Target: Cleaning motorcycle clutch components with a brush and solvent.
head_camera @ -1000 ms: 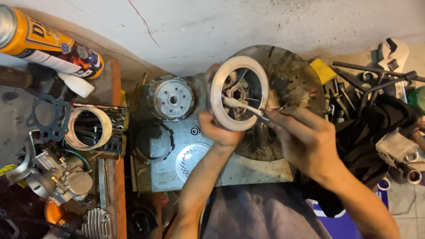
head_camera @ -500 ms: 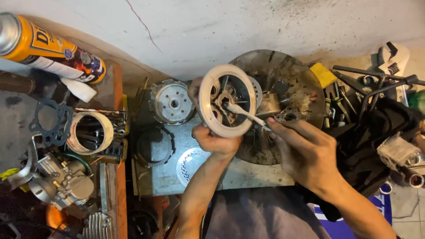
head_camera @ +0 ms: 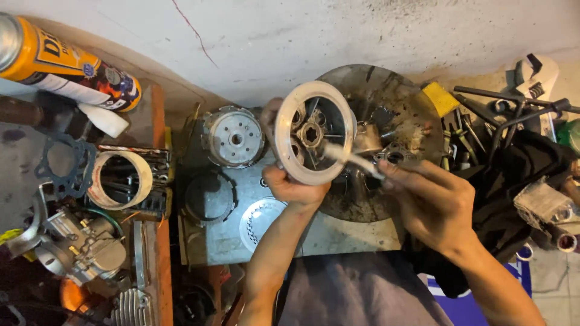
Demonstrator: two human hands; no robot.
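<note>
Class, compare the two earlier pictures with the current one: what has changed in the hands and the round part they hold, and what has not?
The left hand has turned the ring-shaped part a little, so its open face shows more of the hub. The right hand has kept the thin tool poking into it, now blurred with motion. Nothing was picked up or let go. The spray can, tape roll and metal disc stayed put.

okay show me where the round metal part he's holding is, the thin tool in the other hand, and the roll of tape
round metal part [head_camera: 290, 158]: head view, on its pale outer rim, lower left.
thin tool [head_camera: 351, 159]: head view, on the middle of its pale, blurred shaft.
roll of tape [head_camera: 144, 181]: head view, on the right side of its ring.
</note>
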